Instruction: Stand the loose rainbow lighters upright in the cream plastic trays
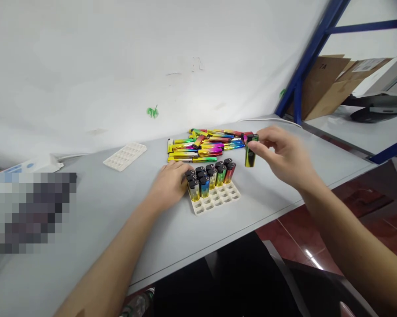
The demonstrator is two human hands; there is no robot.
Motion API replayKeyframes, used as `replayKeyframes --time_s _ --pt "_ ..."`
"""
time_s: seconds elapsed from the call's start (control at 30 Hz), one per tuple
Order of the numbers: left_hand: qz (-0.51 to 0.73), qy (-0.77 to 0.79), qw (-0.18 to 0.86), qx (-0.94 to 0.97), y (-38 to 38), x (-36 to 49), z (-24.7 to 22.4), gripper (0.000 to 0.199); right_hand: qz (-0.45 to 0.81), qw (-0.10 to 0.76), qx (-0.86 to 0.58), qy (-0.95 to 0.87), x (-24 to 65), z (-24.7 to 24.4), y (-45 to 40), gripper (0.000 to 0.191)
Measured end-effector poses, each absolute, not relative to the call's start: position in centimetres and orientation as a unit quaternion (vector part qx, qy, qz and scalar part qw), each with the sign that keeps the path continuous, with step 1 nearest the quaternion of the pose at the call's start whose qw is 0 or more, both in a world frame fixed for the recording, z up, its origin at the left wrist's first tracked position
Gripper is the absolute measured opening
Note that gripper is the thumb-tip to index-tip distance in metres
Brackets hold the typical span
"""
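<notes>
Lighter point(250, 157) sits in the right hand point(282, 154); a carton point(324, 88) reads "7A".

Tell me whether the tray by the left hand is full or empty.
Neither: the tray is partly full. Lighters stand upright in its far part, while the slots along its near edge are empty.

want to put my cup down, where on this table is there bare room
Bare stretches of table: left of the left hand, below the spare white tray; and right of the filled tray, below the right hand. It's crowded behind that tray, where loose lighters pile up.
</notes>
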State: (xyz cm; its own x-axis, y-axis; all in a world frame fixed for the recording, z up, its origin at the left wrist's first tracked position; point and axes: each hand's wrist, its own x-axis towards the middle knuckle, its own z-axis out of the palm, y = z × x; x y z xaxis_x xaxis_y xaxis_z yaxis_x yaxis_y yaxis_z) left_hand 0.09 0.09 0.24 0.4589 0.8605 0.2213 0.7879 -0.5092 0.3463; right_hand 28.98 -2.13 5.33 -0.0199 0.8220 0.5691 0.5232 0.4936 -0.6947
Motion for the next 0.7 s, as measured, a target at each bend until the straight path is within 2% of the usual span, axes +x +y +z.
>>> replayKeyframes --time_s 0.13,0.2,0.27,0.43,0.6,0.7 --pt "0.184 0.485 0.094 0.85 0.1 0.1 0.3 0.022 0.191 0.49 -0.446 -0.725 26.9 7.0 -5.0 0.013" --pt "0.184 0.484 0.092 0.851 0.0 0.1 0.3 0.022 0.205 0.463 -0.429 -0.748 25.8 6.5 -5.6 0.018" --pt "0.185 0.484 0.093 0.85 -0.1 0.1 0.2 0.021 0.194 0.416 -0.423 -0.782 24.8 5.5 -5.8 0.023" --pt "0.191 0.483 0.095 0.849 -0.1 0.1 0.2 0.021 0.119 0.327 -0.4 -0.848 24.0 3.2 -6.0 0.02" --pt "0.191 0.479 0.092 0.852 0.0 0.1 0.1 0.021 0.056 0.329 -0.411 -0.849 24.1 3.7 -6.4 0.022" --pt "0.191 0.48 0.093 0.851 0.1 0.0 0.0 0.021 0.03 0.36 -0.431 -0.827 24.7 4.9 -5.6 0.015"
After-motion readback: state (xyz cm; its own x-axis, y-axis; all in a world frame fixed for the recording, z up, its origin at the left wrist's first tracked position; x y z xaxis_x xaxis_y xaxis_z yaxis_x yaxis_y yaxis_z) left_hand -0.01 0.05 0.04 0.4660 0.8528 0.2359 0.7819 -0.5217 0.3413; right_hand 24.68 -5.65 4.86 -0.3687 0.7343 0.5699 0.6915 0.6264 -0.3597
